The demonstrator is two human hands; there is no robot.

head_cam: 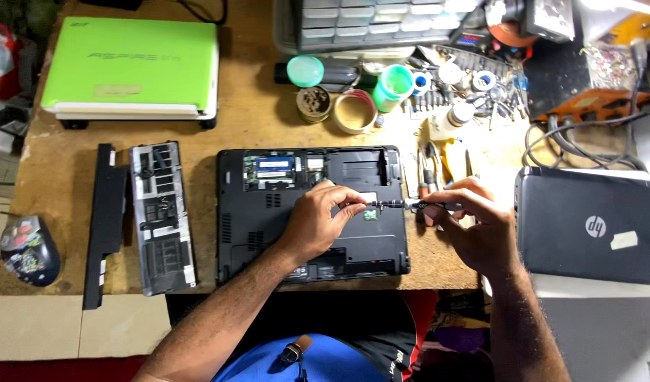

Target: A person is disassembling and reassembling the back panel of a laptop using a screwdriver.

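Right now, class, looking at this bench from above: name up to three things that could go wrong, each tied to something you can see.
1. The screwdriver, held between the left hand and right hand above the open black laptop, might slip onto the exposed memory bay.
2. The laptop's front edge overhangs the table; pressing down could tip it.
3. Loose parts crowd the far side, so a removed screw may get lost.
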